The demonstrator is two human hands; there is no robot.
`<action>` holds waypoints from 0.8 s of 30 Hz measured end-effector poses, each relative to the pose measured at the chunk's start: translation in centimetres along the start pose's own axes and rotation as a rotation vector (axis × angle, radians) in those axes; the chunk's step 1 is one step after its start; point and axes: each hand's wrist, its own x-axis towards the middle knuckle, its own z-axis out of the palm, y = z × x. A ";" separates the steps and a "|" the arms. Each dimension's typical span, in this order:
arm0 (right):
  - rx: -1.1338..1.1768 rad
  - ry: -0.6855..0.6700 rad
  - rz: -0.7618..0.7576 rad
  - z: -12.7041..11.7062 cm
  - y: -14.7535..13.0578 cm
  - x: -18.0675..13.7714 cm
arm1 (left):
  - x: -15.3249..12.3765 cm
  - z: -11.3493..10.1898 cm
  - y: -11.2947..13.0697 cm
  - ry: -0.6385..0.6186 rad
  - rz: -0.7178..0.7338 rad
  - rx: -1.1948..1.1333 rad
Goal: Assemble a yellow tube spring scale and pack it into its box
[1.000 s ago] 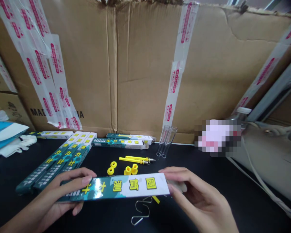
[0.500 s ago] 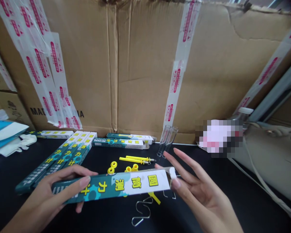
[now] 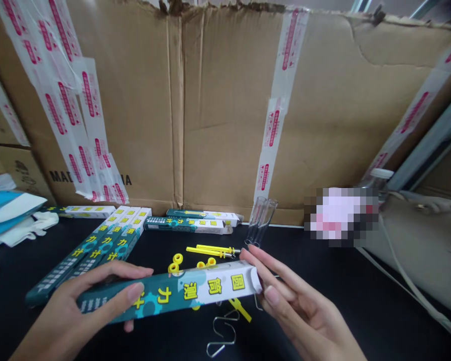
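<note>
My left hand [image 3: 108,296] grips a slim green and white cardboard box [image 3: 184,291] with yellow Chinese lettering, thumb across its front. At the white right end, the fingers of my right hand [image 3: 296,306] lie against the back and end of the box, its thumb by the lower corner. The end looks closed; what is inside is hidden. Behind the box lie several yellow ring-shaped caps [image 3: 178,259] and yellow rods with metal tips [image 3: 210,250]. Bent metal hooks [image 3: 223,333] and a yellow plastic strip [image 3: 241,310] lie below it on the black table.
Several similar boxes [image 3: 97,240] lie at left, with two more boxes [image 3: 188,224] at the back. Clear tubes [image 3: 261,220] stand near the large carton [image 3: 225,110]. White gloves [image 3: 33,228] lie far left; a beige bag [image 3: 424,250] and a capped bottle [image 3: 379,178] are at right.
The box's right end, open before with a white flap and a metal wire showing, now looks closed. My right fingers have come together against that end.
</note>
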 end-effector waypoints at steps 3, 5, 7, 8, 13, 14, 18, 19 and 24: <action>-0.016 0.009 -0.020 -0.1 0.4 0.0 | 0.0 0.2 -0.3 0.014 0.005 -0.083; -0.044 0.013 -0.012 -0.2 0.3 0.2 | 0.0 0.3 -0.3 0.015 0.012 -0.112; -0.062 0.035 0.004 -0.3 0.1 0.3 | 0.0 0.4 0.0 0.011 0.017 -0.108; -0.062 0.050 0.013 -0.2 0.1 0.3 | 0.0 0.4 0.2 0.006 0.020 -0.105; -0.034 0.093 -0.029 0.3 0.4 0.4 | -0.3 0.6 0.9 0.028 0.058 -0.126; -0.031 0.101 -0.034 0.3 0.5 0.4 | -0.4 0.7 0.9 0.046 0.067 -0.130; -0.032 0.198 0.000 0.1 1.1 0.6 | -1.0 1.0 0.6 0.088 0.109 -0.129; -0.033 0.229 0.011 0.1 1.2 0.6 | -1.2 1.0 0.4 0.091 0.121 -0.124; -0.098 0.311 0.030 0.0 1.1 0.5 | -2.1 1.3 -0.4 0.114 0.180 -0.122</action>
